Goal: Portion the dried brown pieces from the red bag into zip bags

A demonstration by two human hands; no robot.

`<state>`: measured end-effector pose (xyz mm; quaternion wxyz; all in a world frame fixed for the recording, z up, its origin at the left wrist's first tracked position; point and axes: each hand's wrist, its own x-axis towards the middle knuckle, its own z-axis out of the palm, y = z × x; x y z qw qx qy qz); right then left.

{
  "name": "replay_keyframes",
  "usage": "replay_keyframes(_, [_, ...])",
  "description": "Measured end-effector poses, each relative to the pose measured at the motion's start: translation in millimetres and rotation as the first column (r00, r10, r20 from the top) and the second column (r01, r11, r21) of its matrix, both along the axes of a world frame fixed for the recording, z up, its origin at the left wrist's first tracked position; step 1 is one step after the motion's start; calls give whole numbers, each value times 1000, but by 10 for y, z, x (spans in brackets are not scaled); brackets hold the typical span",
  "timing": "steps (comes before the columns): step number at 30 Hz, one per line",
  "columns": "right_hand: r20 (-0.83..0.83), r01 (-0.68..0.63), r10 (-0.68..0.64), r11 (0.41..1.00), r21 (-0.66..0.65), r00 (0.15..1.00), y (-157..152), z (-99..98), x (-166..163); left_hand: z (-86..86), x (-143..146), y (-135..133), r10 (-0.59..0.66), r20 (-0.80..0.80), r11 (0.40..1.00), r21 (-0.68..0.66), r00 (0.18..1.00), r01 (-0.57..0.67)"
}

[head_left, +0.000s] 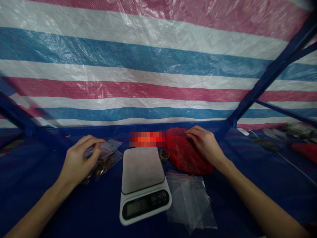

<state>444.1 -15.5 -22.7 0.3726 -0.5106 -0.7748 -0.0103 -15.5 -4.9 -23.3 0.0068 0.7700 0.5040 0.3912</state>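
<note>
On my feed, both forearms angle in from the near corners of the blue tabletop (99,208). Left hand (79,159) arches palm-down, left of the scale (143,170); right hand (207,145) bends at the wrist over the red bag (180,153), toward the far edge. Filled zip bags (106,164) with brown pieces lie under the left hand. Small cup (164,154), brown bits inside, sits between scale and red bag; I can't make out that bag's contents. Flat clear bags (189,201) lie nearer the front edge. Left thumb and forefinger curl close at the filled bags; I can't tell whether they pinch film. Right fingers bunch against red plastic, thumb side hidden; grip unclear.
</note>
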Motion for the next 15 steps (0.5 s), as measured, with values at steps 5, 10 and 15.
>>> replay_keyframes(5, [-20, -22, 22, 1000, 3, 1000, -37, 47, -30, -36, -34, 22, -19, -11, 1000, 24, 1000, 20])
replay_keyframes(10, [-13, -31, 31, 999, -13, 999, -28, -4, -50, -71, -55, 48, -16, -18, 999, 48, 1000, 17])
replay_keyframes(15, [3, -46, 46, 999, 8, 999, -43, 13, -75, -87, -55, 59, -23, -23, 999, 46, 999, 24])
